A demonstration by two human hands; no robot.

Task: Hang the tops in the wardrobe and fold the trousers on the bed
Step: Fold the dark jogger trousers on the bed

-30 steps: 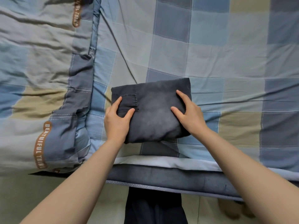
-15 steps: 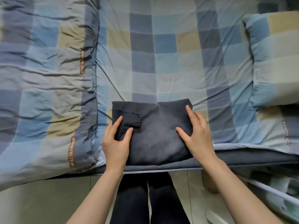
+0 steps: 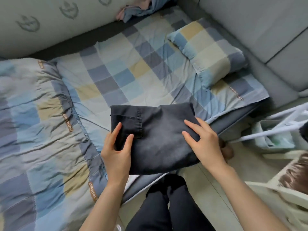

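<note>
Trousers (image 3: 160, 135), dark and folded into a thick square packet, sit at the near edge of the bed (image 3: 143, 80), with their near side now hanging out past the mattress edge rather than lying fully on the checked sheet as they did half a second ago. The left hand (image 3: 116, 150) grasps the packet's left side, thumb and forefinger spread on top beside the back pocket and the remaining fingers out of sight beneath the cloth. The right hand (image 3: 203, 140) clasps the right side in the same way, forefinger and thumb on top, the other fingers wrapped round the edge. Both grips match the earlier frames; what differs is the view, which has swung up and to the right, and the packet looks raised and tilted off the bedding, though whether it has fully left the sheet I cannot tell. A rumpled quilt (image 3: 36, 130) in the same blue, grey and yellow checks fills the left. A matching pillow (image 3: 210, 52) lies far right against a grey padded headboard (image 3: 250, 22). Loose pink and blue clothes (image 3: 136, 9) lie bunched at the far edge by the wall. White hangers (image 3: 275, 127) come into view at the right, over the floor.
</note>
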